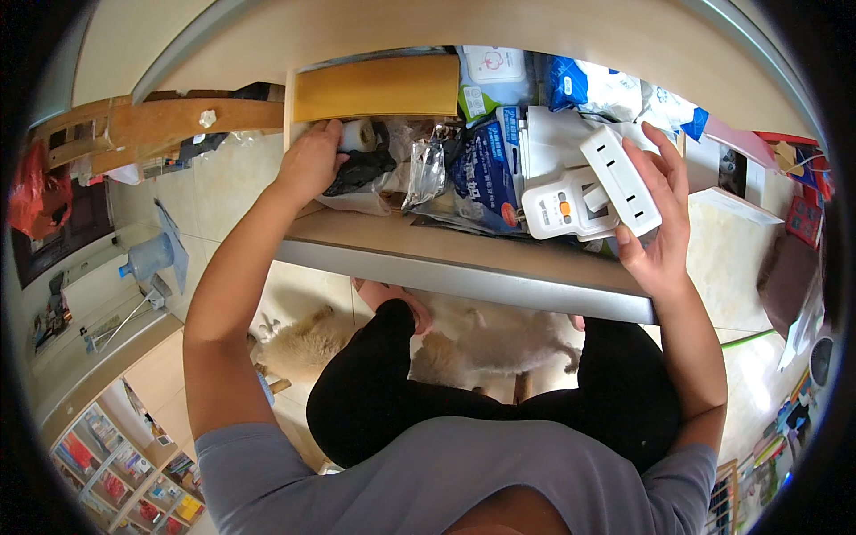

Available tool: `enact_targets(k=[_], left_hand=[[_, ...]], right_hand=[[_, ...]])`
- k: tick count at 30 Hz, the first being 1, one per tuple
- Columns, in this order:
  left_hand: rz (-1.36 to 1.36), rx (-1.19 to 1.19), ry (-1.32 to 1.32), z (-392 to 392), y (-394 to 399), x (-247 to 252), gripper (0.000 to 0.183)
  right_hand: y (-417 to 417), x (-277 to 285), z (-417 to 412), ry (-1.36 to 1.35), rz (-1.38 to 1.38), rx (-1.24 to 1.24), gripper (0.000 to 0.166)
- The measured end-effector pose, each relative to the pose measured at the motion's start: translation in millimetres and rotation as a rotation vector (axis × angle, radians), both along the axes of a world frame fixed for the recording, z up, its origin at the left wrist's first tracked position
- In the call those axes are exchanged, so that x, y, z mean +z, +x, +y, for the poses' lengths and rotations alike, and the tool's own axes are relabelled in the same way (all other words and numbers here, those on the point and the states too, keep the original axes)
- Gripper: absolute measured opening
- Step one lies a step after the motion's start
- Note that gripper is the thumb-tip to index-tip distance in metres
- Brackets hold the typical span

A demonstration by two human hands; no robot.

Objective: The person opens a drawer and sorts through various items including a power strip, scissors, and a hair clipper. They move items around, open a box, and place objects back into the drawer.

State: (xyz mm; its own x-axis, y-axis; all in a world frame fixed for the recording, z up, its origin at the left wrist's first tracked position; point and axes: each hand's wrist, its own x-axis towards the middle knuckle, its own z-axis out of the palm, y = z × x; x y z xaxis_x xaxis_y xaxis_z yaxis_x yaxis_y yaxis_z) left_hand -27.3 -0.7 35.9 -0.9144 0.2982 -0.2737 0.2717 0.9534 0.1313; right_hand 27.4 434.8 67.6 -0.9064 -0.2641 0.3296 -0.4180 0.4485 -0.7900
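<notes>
Before me an open wooden drawer (401, 231) is packed with household goods. My right hand (659, 207) grips a white multi-socket power adapter (622, 182) above the drawer's right end. Against it lies a second white plug-in device (562, 206) with orange buttons; whether the two are joined I cannot tell. At the drawer's left end is my left hand (313, 157), its fingertips beside a whitish roll (358, 136) and a yellow box (378, 87). Its thumb is near a crumpled black plastic bag (364, 170). What its fingers touch is partly hidden.
Blue packaged goods (483, 174), a clear plastic wrapper (426, 167) and tissue packs (602, 87) fill the drawer. Its silver-edged front (461, 281) runs above my knees. Two fluffy animals (495, 344) lie on the tiled floor underneath. A water bottle (148, 257) stands left.
</notes>
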Motion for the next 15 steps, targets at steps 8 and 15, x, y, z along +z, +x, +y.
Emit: enact_targets(k=[8, 15], left_hand=[[-0.222, 0.356, 0.305, 3, 16, 75, 0.026], [-0.258, -0.005, 0.050, 15, 30, 50, 0.047]], right_hand=[[-1, -3, 2, 0.009, 0.026, 0.009, 0.066], [-2, -1, 1, 0.029, 0.032, 0.015, 0.065]])
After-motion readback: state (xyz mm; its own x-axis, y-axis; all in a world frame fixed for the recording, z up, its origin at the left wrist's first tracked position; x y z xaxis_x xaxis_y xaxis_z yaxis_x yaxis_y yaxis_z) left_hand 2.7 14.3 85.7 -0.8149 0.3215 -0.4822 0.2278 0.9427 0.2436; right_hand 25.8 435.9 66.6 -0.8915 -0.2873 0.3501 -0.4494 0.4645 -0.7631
